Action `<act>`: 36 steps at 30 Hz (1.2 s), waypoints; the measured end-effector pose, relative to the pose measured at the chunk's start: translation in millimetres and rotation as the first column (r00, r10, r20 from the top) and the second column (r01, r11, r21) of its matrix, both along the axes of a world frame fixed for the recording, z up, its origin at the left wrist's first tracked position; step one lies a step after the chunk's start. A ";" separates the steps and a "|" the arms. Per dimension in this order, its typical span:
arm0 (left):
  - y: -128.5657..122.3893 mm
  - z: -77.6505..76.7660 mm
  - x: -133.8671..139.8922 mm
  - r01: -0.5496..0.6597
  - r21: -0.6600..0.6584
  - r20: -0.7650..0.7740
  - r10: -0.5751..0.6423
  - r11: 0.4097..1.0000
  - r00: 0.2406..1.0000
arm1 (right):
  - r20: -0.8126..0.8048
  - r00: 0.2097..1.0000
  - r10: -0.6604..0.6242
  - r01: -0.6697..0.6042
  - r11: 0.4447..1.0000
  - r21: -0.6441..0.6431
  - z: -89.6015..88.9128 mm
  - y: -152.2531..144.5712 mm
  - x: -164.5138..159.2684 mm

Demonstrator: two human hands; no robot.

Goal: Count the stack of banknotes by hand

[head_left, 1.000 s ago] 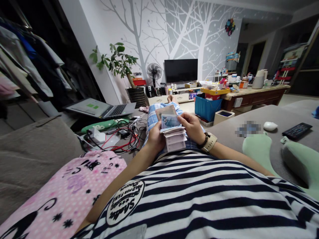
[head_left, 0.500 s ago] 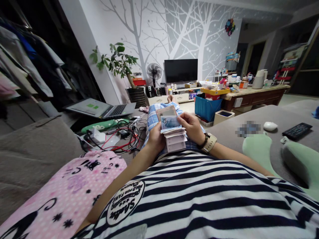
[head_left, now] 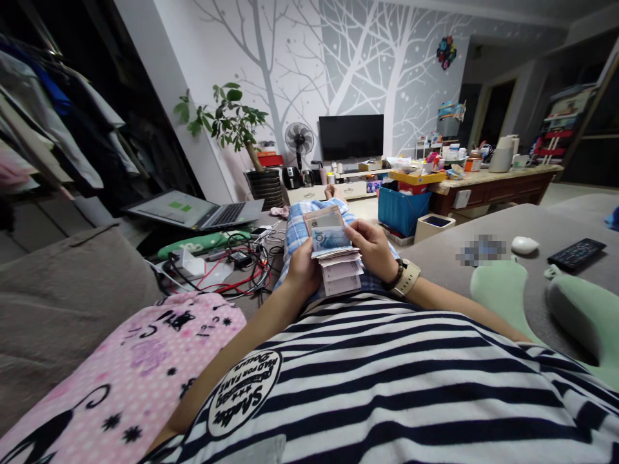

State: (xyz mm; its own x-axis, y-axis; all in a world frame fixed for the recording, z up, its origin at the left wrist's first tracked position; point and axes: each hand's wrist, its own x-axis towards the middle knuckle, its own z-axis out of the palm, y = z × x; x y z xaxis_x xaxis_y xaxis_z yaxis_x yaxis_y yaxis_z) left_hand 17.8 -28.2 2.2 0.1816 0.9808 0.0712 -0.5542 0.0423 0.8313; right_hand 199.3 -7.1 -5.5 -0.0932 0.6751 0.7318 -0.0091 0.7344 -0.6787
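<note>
Over my lap, my left hand [head_left: 302, 265] is closed on the left side of a stack of banknotes [head_left: 341, 269]. The stack's lower ends fan out in steps toward my striped shirt. A blue banknote [head_left: 331, 238] marked 10 lies on top, and brownish notes stick out beyond it. My right hand [head_left: 371, 247] pinches the right edge of the notes with thumb and finger; a watch [head_left: 409, 277] is on that wrist. The fingers under the stack are hidden.
To the left are a laptop [head_left: 193, 209], tangled cables [head_left: 251, 261] and a pink cat-print blanket [head_left: 193, 328]. A remote [head_left: 576, 254], a white mouse [head_left: 525, 245] and a green cushion [head_left: 500, 290] lie on the sofa to the right. A blue bin [head_left: 401, 209] stands ahead.
The top part of the blue banknote has bent or shifted down, so more of the brownish note behind it shows. Both hands stay almost in place.
</note>
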 end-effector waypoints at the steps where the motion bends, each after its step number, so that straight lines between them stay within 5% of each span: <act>1: -0.3 0.5 1.2 -0.011 -0.008 0.011 0.011 1.000 1.000 | 0.002 1.000 0.008 -0.008 1.000 -0.004 0.6 -1.4 0.3; 8: 7.7 -1.1 5.3 -0.088 -0.087 0.147 0.100 0.992 0.984 | 0.002 0.994 0.106 -0.106 0.993 -0.047 3.4 -8.7 -1.3; 19: 13.0 -8.2 -5.8 -0.143 -0.086 0.081 0.150 0.986 0.985 | -0.043 0.995 -0.089 0.085 0.992 -0.097 -0.5 6.4 -1.8; 36: 3.5 -0.1 -3.0 -0.075 -0.087 0.137 0.087 0.993 0.987 | 0.028 0.992 -0.124 0.125 0.991 -0.055 -3.0 12.0 2.7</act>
